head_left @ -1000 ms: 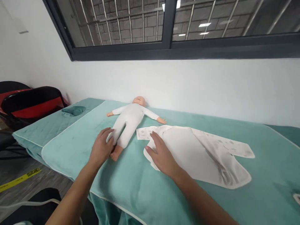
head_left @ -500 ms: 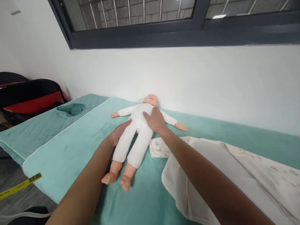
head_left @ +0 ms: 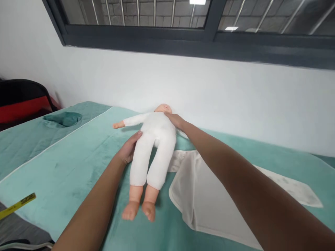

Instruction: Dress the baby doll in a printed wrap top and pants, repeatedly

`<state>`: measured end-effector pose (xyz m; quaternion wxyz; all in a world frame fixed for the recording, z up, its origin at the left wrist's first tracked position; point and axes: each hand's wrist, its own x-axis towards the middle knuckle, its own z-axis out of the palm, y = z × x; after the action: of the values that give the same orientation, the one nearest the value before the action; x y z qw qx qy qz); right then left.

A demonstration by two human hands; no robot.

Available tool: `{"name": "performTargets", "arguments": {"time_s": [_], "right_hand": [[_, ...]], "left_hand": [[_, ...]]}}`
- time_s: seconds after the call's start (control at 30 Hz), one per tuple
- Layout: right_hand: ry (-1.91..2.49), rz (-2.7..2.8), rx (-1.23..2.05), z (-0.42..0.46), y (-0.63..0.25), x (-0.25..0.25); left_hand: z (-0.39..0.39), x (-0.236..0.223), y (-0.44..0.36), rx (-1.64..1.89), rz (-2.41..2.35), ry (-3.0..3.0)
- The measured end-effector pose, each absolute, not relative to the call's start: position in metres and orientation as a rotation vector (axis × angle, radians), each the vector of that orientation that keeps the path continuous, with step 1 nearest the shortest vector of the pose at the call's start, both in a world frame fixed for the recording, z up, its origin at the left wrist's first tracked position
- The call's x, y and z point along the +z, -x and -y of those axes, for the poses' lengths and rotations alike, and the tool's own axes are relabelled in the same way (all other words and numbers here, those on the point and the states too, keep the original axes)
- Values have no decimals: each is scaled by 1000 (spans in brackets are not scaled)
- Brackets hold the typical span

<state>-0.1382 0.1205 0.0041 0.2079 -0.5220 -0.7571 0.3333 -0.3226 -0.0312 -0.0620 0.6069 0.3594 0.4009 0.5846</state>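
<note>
A baby doll (head_left: 159, 127) in a white cloth body lies face up, its head towards the wall and its bare feet towards me. My left hand (head_left: 130, 146) grips the doll's hip from the left side, thumb on top and the other fingers mostly hidden beneath. At the doll's neck and right-side shoulder is my right hand (head_left: 176, 120), its fingers largely out of sight around the shoulder. My right forearm covers most of the doll's arm on that side. Next to the legs, a white patterned cloth (head_left: 209, 195) is spread, partly under my right forearm.
A green padded bed cover (head_left: 86, 157) lies beneath everything, with a hollow green cushion (head_left: 62, 119) at its left. Behind are a white wall (head_left: 222, 94) and a dark window frame (head_left: 157, 42). A black and red chair (head_left: 24, 101) and yellow tape (head_left: 18, 205) are at left.
My right hand has moved from the doll's chest up to its neck and shoulder. The doll's legs have swung slightly right, and its right-side arm is now mostly hidden. The view has shifted.
</note>
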Motion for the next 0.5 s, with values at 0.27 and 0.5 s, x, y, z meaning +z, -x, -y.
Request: {"name": "performTargets", "arguments": {"time_s": [0.27,0.5], "right_hand": [[1494,1975,986,-53,3,36],[1736,2015,795,9,-110,19]], "left_hand": [[86,-45,206,1241,-680,-892],[123,-58,109,932,-514,-927]]}}
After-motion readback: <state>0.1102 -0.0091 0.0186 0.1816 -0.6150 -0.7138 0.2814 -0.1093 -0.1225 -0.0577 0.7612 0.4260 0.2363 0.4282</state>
